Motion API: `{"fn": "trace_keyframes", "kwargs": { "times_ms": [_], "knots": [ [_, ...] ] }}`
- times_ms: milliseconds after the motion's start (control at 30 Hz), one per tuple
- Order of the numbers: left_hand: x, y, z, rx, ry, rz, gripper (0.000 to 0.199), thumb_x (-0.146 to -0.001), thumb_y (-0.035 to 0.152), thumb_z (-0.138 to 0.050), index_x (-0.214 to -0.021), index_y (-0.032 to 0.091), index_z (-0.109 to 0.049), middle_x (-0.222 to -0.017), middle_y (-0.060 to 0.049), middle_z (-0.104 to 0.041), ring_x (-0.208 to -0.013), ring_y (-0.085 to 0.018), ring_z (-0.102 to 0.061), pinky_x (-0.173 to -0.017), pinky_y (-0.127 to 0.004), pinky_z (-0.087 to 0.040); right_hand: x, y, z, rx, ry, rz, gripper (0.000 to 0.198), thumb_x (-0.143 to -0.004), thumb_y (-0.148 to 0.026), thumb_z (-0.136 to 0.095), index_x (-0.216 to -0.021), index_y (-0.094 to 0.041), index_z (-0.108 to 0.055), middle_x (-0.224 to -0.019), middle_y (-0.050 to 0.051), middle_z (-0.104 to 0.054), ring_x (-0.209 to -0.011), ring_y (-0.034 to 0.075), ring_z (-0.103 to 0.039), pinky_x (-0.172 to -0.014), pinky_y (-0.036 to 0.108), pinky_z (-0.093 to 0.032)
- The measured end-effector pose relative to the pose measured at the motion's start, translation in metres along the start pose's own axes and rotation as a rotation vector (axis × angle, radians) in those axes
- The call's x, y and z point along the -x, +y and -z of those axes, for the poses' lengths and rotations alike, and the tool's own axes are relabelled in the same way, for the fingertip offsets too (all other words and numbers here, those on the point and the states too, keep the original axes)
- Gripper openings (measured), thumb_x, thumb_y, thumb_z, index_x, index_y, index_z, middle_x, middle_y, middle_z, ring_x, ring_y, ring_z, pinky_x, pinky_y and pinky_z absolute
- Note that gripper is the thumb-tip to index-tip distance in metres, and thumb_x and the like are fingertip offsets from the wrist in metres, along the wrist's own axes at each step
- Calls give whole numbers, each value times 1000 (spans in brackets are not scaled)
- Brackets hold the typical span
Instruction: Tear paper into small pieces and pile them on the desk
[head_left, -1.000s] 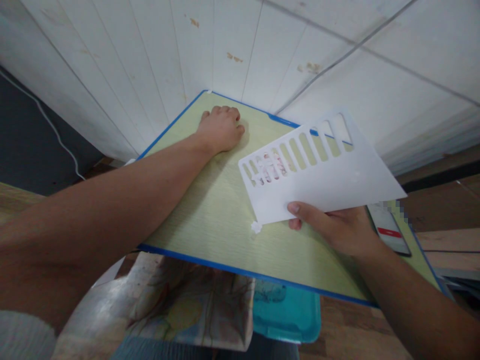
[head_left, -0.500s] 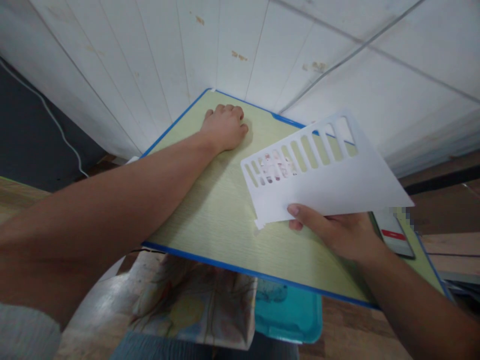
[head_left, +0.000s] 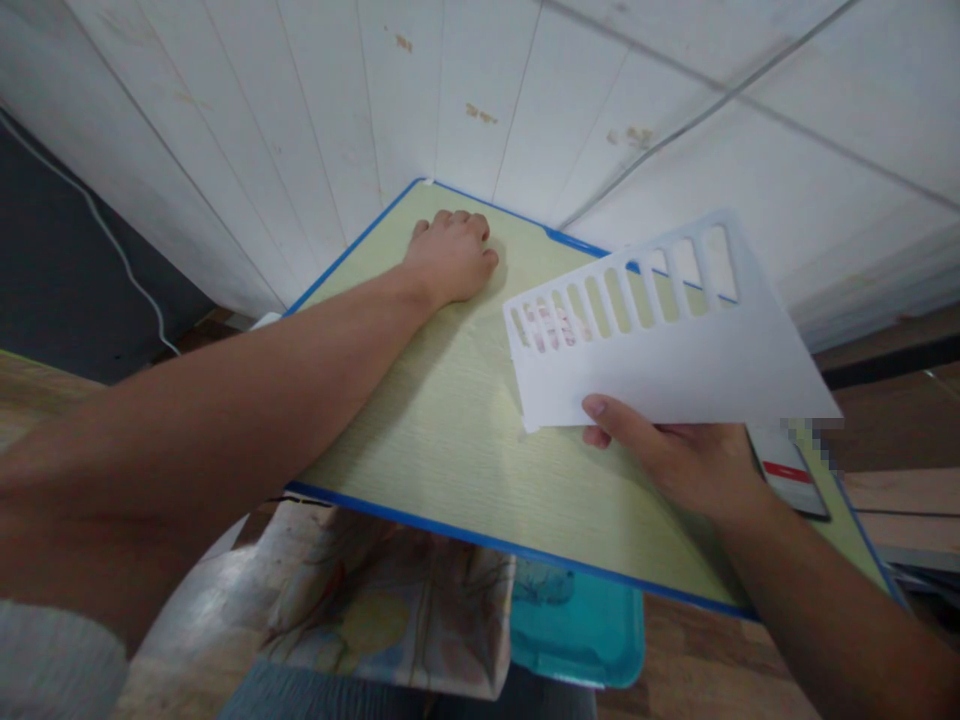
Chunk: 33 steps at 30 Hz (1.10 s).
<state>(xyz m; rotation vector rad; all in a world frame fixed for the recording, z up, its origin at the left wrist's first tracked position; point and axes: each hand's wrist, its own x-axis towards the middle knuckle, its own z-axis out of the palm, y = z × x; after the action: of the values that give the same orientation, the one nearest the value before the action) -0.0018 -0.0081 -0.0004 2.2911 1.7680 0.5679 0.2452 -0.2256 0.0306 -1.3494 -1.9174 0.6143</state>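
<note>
My right hand (head_left: 667,455) holds a white sheet of paper or thin card (head_left: 675,370) by its near edge, thumb on top and fingers underneath. A row of rounded slots is cut along the sheet's far side, shorter at the left and longer at the right. Through the left slots shows a small pinkish patterned piece (head_left: 551,325), partly hidden. The sheet is tilted above the pale green tabletop (head_left: 420,440). My left hand (head_left: 450,255) rests palm down near the far left corner of the table, its fingers loosely bent and slightly apart, with nothing visible in it.
A phone-like grey device with a red stripe (head_left: 787,470) lies at the right, partly behind my right hand. White panelled wall (head_left: 300,120) borders the table, with a cable (head_left: 675,130) along it. Below are a turquoise plastic container (head_left: 581,630) and a patterned cloth (head_left: 397,610).
My right hand has shifted the slotted sheet slightly right, raising its near left corner in view. My left hand stays resting in place.
</note>
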Motion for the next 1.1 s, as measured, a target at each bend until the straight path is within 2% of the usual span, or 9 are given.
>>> {"fn": "trace_keyframes", "kwargs": {
  "times_ms": [100, 233, 367, 467, 567, 667, 800, 1000, 1100],
  "knots": [
    [-1, -1, -1, 17, 14, -4, 48, -119, 43, -52, -159, 22, -69, -176, -11, -66, -164, -36, -49, -142, -64, -35, -1, -2, 2, -30, -53, -4, 44, -107, -54, -90, -69, -34, -80, -67, 0, -82, -65, 28, -84, -71, 42, -75],
    [-3, -4, -4, 41, 24, -13, 50, -118, 50, -55, -157, 24, -71, -173, -12, -68, -165, -39, -49, -142, -68, -35, -3, -2, 5, -21, -22, -54, 44, -106, -49, -92, -67, -33, -78, -65, 0, -81, -63, 27, -82, -69, 40, -74],
    [-3, -4, -4, 40, 14, -11, 51, -118, 47, -53, -160, 23, -70, -177, -11, -65, -166, -37, -48, -143, -68, -33, -3, 2, 2, -31, -42, -52, 48, -107, -55, -91, -66, -32, -78, -66, 1, -81, -66, 28, -82, -71, 40, -74],
    [-2, -2, -3, 20, 12, -5, 51, -116, 41, -54, -160, 21, -71, -177, -13, -65, -165, -38, -49, -142, -66, -34, -3, 4, 1, 0, 3, -38, 50, -109, -58, -88, -67, -33, -76, -66, 0, -81, -65, 28, -81, -72, 41, -74],
    [-3, -2, -3, 30, 11, -6, 54, -113, 41, -54, -161, 22, -71, -176, -12, -66, -165, -39, -49, -141, -67, -34, -3, 5, 3, 59, 42, -7, 46, -110, -53, -87, -69, -34, -78, -69, 0, -82, -69, 29, -83, -80, 44, -75],
    [-3, -4, -4, 83, 9, 1, 60, -111, 51, -57, -165, 27, -69, -171, -9, -71, -166, -39, -45, -142, -69, -29, -2, 6, 4, 82, 23, 44, 44, -110, -50, -87, -70, -35, -79, -70, -1, -82, -71, 30, -84, -87, 46, -75],
    [-3, -5, -5, 105, 8, -1, 64, -109, 60, -56, -163, 28, -68, -168, -8, -72, -165, -39, -43, -142, -72, -26, -1, 6, 1, 76, 26, 34, 45, -111, -49, -86, -69, -35, -78, -70, 0, -82, -69, 29, -83, -84, 46, -74],
    [-2, -2, -2, 44, -11, 12, 60, -117, 51, -47, -164, 19, -65, -180, -10, -61, -165, -34, -45, -143, -64, -29, -1, 2, 4, 37, -47, 28, 42, -111, -46, -87, -71, -33, -80, -69, 0, -82, -67, 28, -83, -76, 42, -73],
    [-2, -1, -2, 46, -14, 18, 66, -116, 63, -51, -167, 22, -65, -175, -9, -66, -166, -36, -44, -144, -65, -28, -1, 3, 5, 52, -16, -2, 47, -111, -50, -86, -68, -33, -77, -67, 0, -81, -66, 28, -82, -74, 41, -72]
  ]
}}
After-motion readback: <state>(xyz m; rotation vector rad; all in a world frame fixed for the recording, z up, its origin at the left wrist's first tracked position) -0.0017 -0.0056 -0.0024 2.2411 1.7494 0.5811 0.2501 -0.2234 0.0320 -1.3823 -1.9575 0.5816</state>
